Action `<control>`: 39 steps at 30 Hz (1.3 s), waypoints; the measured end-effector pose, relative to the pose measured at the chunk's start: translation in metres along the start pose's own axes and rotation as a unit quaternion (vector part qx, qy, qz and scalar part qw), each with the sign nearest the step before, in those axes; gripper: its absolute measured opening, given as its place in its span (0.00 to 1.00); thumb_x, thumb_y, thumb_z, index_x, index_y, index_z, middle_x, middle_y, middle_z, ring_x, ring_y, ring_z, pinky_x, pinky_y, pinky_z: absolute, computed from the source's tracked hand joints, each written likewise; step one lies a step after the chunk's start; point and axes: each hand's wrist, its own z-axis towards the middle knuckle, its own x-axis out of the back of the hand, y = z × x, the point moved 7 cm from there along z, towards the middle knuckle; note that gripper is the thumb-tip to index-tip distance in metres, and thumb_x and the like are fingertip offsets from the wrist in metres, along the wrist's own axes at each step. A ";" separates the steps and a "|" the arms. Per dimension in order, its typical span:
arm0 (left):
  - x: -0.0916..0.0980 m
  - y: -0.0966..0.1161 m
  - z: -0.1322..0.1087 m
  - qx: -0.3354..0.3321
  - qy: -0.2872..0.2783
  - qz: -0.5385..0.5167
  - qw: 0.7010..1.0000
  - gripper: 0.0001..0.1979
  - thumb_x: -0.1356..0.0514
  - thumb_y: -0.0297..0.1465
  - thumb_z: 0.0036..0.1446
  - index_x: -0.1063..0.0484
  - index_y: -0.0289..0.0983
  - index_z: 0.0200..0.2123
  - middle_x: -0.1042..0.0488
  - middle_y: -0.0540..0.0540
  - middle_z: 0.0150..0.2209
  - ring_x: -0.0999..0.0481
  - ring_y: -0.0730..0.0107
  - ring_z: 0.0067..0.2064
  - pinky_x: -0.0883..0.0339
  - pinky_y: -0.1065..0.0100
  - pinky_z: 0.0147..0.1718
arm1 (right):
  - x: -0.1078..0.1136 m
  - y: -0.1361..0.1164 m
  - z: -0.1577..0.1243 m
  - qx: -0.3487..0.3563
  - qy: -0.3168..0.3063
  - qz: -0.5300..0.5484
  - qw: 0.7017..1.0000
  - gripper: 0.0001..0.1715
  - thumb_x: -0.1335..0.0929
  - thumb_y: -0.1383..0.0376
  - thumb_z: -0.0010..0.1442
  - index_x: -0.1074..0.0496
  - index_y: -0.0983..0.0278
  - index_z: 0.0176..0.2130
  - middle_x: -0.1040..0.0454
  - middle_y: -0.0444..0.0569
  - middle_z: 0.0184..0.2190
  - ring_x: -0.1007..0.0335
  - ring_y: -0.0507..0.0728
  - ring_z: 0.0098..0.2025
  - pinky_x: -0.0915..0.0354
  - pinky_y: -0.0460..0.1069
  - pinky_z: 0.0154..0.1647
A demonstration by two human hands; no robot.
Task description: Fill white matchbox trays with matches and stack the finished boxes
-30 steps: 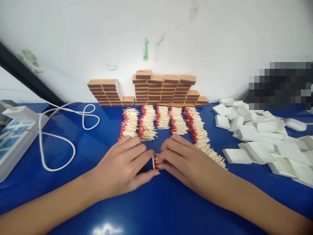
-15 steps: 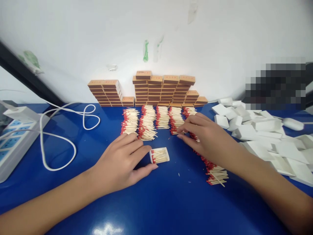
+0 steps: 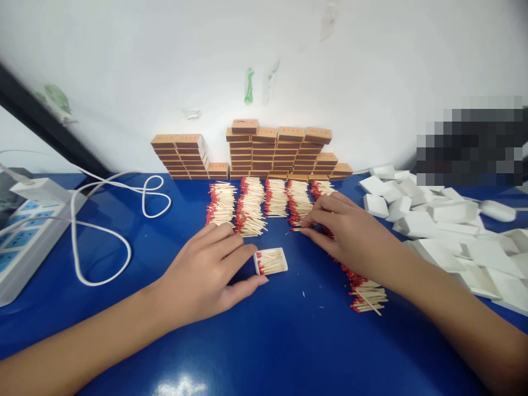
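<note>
A small white matchbox tray [image 3: 284, 258] lies on the blue table, part-filled with red-headed matches. My left hand [image 3: 210, 269] grips its left end between thumb and forefinger. To the right, my right hand [image 3: 346, 228] is closed in a pinch at the near end of a row of matches [image 3: 299, 201], its fingertips on the match sticks; how many they pinch is hidden. More rows of matches [image 3: 251, 206] run side by side to the left. Another long row [image 3: 367, 297] passes partly under my right hand and wrist.
Closed matchboxes [image 3: 262, 148] are stacked against the white wall at the back. White empty trays [image 3: 454, 220] lie heaped at the right, beside a white plug-like object [image 3: 497, 210]. A power strip [image 3: 25, 236] and a looped white cable [image 3: 127, 247] occupy the left.
The view has shifted slightly. My right fingertips have moved a little nearer at the end of the match row. My left hand keeps its grip on the tray.
</note>
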 end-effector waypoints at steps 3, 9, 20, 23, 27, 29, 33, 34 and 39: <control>0.000 0.000 0.000 0.000 -0.001 -0.001 1.000 0.14 0.32 0.39 0.69 0.21 0.33 0.47 0.23 0.46 0.34 0.25 0.61 0.38 0.30 0.58 0.40 | -0.001 0.001 -0.001 0.003 -0.006 0.004 1.000 0.08 0.30 0.69 0.71 0.22 0.62 0.38 0.25 0.53 0.38 0.29 0.63 0.45 0.29 0.59 0.50; 0.000 0.001 -0.001 -0.001 -0.003 0.001 1.000 0.14 0.31 0.39 0.68 0.21 0.32 0.47 0.24 0.46 0.34 0.26 0.61 0.38 0.31 0.58 0.40 | -0.001 0.001 -0.001 0.002 -0.011 -0.003 1.000 0.06 0.30 0.67 0.72 0.23 0.63 0.40 0.25 0.54 0.39 0.29 0.64 0.45 0.29 0.59 0.50; 0.001 0.002 0.001 -0.008 0.001 -0.001 1.000 0.15 0.31 0.38 0.68 0.21 0.31 0.47 0.24 0.46 0.33 0.26 0.60 0.38 0.32 0.58 0.39 | -0.001 0.000 0.000 0.002 -0.005 0.004 1.000 0.07 0.31 0.67 0.73 0.21 0.64 0.42 0.24 0.55 0.40 0.28 0.64 0.46 0.29 0.60 0.51; 0.000 0.001 0.000 -0.007 0.000 -0.002 1.000 0.15 0.31 0.38 0.68 0.21 0.31 0.47 0.24 0.46 0.34 0.26 0.60 0.37 0.32 0.59 0.39 | -0.002 0.001 -0.001 0.005 -0.005 0.005 1.000 0.09 0.31 0.67 0.72 0.20 0.64 0.41 0.25 0.55 0.39 0.28 0.64 0.45 0.28 0.59 0.50; 0.000 0.001 -0.001 -0.008 -0.002 -0.003 1.000 0.15 0.31 0.39 0.69 0.21 0.31 0.47 0.24 0.46 0.33 0.26 0.60 0.37 0.32 0.58 0.39 | 0.000 0.002 -0.001 0.000 -0.001 0.007 1.000 0.09 0.31 0.65 0.72 0.18 0.62 0.43 0.24 0.54 0.39 0.27 0.64 0.44 0.28 0.59 0.49; 0.000 0.001 -0.001 -0.007 -0.002 -0.004 1.000 0.15 0.32 0.38 0.69 0.21 0.31 0.47 0.24 0.46 0.34 0.26 0.60 0.38 0.31 0.58 0.40 | 0.000 0.002 -0.001 -0.001 -0.002 0.009 1.000 0.09 0.31 0.65 0.72 0.18 0.62 0.44 0.24 0.54 0.39 0.27 0.64 0.44 0.28 0.59 0.49; 0.000 0.001 -0.001 -0.006 -0.003 -0.004 1.000 0.15 0.32 0.39 0.69 0.21 0.31 0.48 0.24 0.46 0.34 0.26 0.60 0.38 0.31 0.58 0.40 | 0.001 0.002 0.000 0.003 -0.003 0.004 1.000 0.08 0.30 0.65 0.72 0.18 0.63 0.44 0.24 0.55 0.39 0.27 0.64 0.44 0.28 0.60 0.50; -0.001 0.001 -0.001 -0.005 -0.004 -0.003 1.000 0.15 0.32 0.39 0.69 0.21 0.32 0.48 0.24 0.46 0.34 0.26 0.60 0.38 0.31 0.58 0.40 | 0.001 0.002 0.000 0.004 -0.002 0.004 1.000 0.08 0.30 0.65 0.72 0.18 0.64 0.44 0.24 0.55 0.39 0.27 0.65 0.44 0.28 0.60 0.50; -0.001 0.000 -0.001 -0.007 -0.005 -0.003 1.000 0.14 0.32 0.38 0.69 0.21 0.32 0.47 0.24 0.46 0.34 0.26 0.60 0.38 0.31 0.58 0.40 | 0.000 0.003 -0.001 0.003 -0.002 0.009 1.000 0.07 0.30 0.66 0.72 0.18 0.63 0.43 0.24 0.54 0.39 0.27 0.64 0.45 0.28 0.60 0.50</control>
